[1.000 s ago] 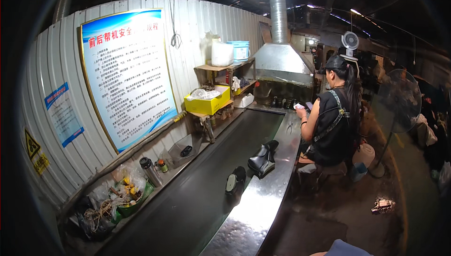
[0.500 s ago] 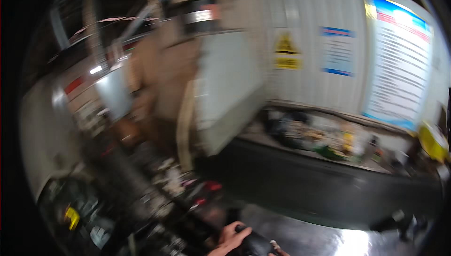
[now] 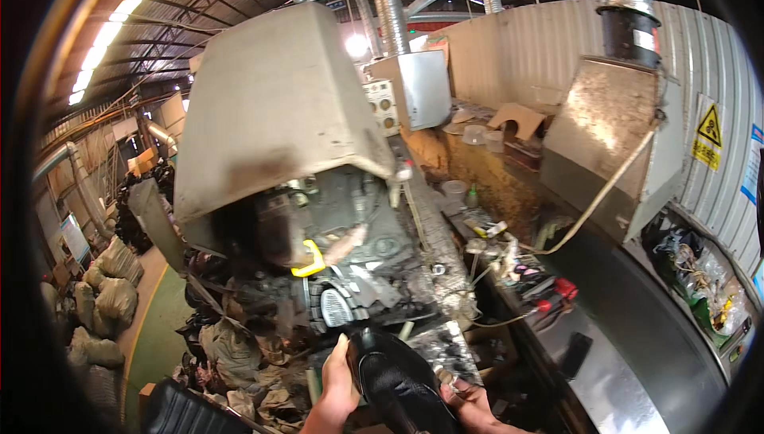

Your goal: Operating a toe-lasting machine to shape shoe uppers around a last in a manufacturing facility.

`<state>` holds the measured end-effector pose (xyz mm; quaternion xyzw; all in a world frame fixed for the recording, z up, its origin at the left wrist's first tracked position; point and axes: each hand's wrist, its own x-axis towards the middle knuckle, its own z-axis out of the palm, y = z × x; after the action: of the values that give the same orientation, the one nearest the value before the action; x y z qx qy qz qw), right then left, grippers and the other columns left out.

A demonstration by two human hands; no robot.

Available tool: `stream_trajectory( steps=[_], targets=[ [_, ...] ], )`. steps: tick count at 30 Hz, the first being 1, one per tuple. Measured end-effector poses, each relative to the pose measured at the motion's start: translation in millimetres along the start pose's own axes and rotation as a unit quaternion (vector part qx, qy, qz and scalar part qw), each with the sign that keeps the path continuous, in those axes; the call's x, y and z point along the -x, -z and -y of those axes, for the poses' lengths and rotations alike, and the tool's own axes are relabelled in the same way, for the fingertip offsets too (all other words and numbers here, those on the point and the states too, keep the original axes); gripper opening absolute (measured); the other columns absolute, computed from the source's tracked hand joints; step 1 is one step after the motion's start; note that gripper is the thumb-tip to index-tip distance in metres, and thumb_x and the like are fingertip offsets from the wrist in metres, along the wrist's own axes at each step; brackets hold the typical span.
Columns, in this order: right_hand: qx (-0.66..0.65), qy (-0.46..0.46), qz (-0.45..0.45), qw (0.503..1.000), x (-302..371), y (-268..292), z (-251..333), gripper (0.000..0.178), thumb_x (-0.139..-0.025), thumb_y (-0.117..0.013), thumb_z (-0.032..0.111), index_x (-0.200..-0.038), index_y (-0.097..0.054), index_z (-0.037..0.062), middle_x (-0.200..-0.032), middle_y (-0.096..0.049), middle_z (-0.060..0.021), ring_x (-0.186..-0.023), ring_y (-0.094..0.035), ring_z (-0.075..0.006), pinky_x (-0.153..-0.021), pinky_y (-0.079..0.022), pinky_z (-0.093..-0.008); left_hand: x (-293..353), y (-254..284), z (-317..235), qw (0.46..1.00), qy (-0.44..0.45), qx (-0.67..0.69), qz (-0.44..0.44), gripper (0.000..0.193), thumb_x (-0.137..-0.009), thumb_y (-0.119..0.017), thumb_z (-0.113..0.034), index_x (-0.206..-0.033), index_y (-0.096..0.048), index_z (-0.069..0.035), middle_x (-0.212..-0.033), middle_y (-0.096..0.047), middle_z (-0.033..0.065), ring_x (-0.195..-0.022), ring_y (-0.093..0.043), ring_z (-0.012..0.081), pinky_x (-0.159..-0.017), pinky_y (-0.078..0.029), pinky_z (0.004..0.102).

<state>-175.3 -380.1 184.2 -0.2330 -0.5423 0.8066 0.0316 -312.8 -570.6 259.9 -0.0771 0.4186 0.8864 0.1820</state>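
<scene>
Corrugated metal walls and ceiling ducts enclose a cluttered workshop, where a large grey machine (image 3: 278, 116) with a boxy hood fills the middle. Just below the machine's dark, grimy head, both hands hold a black shoe (image 3: 402, 382) by its sides: the left hand (image 3: 338, 390) is closed around its left edge with the thumb up along it, and the right hand (image 3: 469, 402) grips its right edge. Right of the machine runs a dark conveyor belt (image 3: 629, 330); stuffed sacks (image 3: 107, 291) lie far to its left.

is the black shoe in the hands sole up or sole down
Sole down, as far as shows: the black shoe shows its glossy upper, gripped by the left hand and right hand; no tread visible.
</scene>
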Motion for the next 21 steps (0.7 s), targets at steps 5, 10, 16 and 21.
stream_trajectory(
  steps=[5,10,16,21],
  targets=[
    [-0.111,-0.115,0.091,0.983,-34.8,-101.4,1.3,0.037,-0.098,-0.065,0.026,-0.127,-0.063,0.0035,-0.097,-0.073,-0.0048,-0.081,-0.067,-0.0112,-0.073,-0.054,-0.0277,-12.3,65.9,-39.6,0.972,-0.223,-0.064,-0.047,0.03,-0.104,-0.052,-0.024,-0.117,-0.065,0.0,-0.106,-0.069,0.0076,-0.093,-0.066,0.0176,-0.084,-0.054,0.0315],
    [-0.123,-0.061,0.102,0.985,-77.3,-137.0,-15.8,0.031,-0.099,-0.063,0.021,-0.121,-0.066,0.0005,-0.098,-0.073,-0.0048,-0.08,-0.067,-0.0115,-0.072,-0.055,-0.0268,-50.7,112.4,-58.9,0.995,0.004,0.097,-0.035,0.023,-0.102,-0.056,-0.02,-0.114,-0.063,-0.002,-0.107,-0.068,0.0113,-0.101,-0.066,0.021,-0.088,-0.053,0.0335],
    [-0.087,-0.007,0.058,0.994,-128.3,-162.9,-39.5,0.03,-0.097,-0.063,0.019,-0.12,-0.069,-0.0004,-0.113,-0.069,-0.005,-0.099,-0.063,-0.0157,-0.084,-0.052,-0.0322,-40.0,133.1,-19.6,0.991,0.079,0.111,-0.016,0.04,-0.1,-0.052,-0.039,-0.119,-0.068,-0.008,-0.119,-0.069,0.008,-0.11,-0.063,0.0263,-0.1,-0.048,0.0382],
    [-0.104,-0.019,0.043,0.994,-143.5,-174.2,-42.8,0.031,-0.097,-0.06,0.01,-0.127,-0.065,0.0007,-0.119,-0.069,-0.0054,-0.103,-0.064,-0.0164,-0.093,-0.051,-0.0298,-64.9,146.1,-7.4,0.99,0.078,0.071,-0.094,0.04,-0.102,-0.05,-0.039,-0.116,-0.068,-0.006,-0.113,-0.07,0.0078,-0.102,-0.066,0.0228,-0.09,-0.054,0.0343]
  ],
)
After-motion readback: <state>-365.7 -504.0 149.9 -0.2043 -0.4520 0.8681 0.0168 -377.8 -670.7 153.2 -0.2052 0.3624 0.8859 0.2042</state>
